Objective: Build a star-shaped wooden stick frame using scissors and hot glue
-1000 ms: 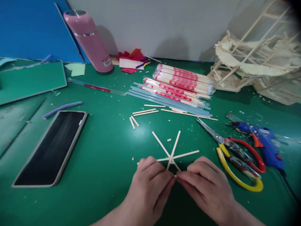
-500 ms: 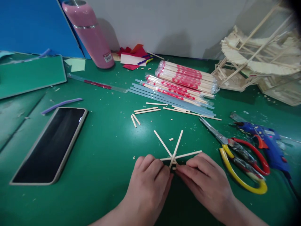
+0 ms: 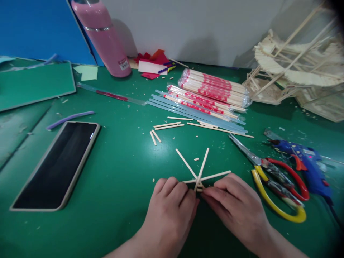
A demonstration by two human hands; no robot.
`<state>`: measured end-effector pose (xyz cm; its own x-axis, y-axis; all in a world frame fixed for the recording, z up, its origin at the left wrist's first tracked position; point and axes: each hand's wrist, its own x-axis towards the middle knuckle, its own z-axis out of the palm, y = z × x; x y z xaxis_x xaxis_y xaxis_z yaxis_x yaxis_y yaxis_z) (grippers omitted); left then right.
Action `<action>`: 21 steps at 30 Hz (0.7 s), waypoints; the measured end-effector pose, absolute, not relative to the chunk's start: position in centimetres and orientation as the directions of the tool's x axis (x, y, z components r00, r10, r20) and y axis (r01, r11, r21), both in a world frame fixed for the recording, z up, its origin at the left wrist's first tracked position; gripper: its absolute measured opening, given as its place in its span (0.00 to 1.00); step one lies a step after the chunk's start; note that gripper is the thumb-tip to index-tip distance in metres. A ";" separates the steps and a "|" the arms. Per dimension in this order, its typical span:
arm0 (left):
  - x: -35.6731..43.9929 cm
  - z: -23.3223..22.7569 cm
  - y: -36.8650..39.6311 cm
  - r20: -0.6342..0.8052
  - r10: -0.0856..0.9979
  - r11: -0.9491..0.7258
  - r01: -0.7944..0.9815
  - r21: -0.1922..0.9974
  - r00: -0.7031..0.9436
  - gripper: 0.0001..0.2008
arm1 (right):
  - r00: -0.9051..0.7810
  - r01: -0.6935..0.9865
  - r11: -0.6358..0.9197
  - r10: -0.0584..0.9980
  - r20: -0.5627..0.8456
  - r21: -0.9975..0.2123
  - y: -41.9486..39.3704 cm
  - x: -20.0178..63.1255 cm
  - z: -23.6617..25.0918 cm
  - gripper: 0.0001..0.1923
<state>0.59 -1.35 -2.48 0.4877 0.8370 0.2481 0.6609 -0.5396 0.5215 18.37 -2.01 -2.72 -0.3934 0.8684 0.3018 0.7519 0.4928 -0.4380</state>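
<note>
Between my two hands lies a small frame of crossed wooden sticks [image 3: 202, 165], with short crosspieces near its lower crossing. My left hand [image 3: 172, 204] is closed at the frame's left side, its fingertips mostly hidden under the knuckles. On the other side, my right hand [image 3: 236, 208] pinches close to the lower crossing, thumb and forefinger meeting at a short piece of stick [image 3: 199, 190]. A tiny stick offcut [image 3: 196, 159] lies just beyond the frame. Farther back are loose cut sticks [image 3: 168, 125].
Scissors [image 3: 279, 182] and a blue glue gun [image 3: 306, 161] lie right. Behind are glue sticks [image 3: 188, 111] and packaged chopsticks [image 3: 215, 86]. A stick model [image 3: 290, 68] stands back right. Left are a phone [image 3: 56, 165], a purple strip [image 3: 70, 119] and a pink bottle [image 3: 104, 39].
The short piece by my right fingertips has moved slightly up against the crossed sticks, now lying across them. Both hands stay almost in place.
</note>
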 end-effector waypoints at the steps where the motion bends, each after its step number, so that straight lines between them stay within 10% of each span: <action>1: 0.6 -2.5 -1.3 0.247 0.837 -0.540 0.660 0.522 0.489 0.10 | -0.394 0.751 0.493 0.868 0.302 -0.438 -2.0 18.4 -2.7 0.05; 21: 0.6 -2.5 -1.3 0.251 0.829 -0.554 0.668 0.496 0.500 0.10 | -0.338 0.746 0.430 0.902 0.268 -0.509 -2.0 18.2 -2.7 0.04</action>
<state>0.58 -1.32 -2.48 0.5004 0.8285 0.2512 0.6683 -0.5541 0.4963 18.19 -1.96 -2.66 -0.3379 0.9022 0.2680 0.7455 0.4304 -0.5089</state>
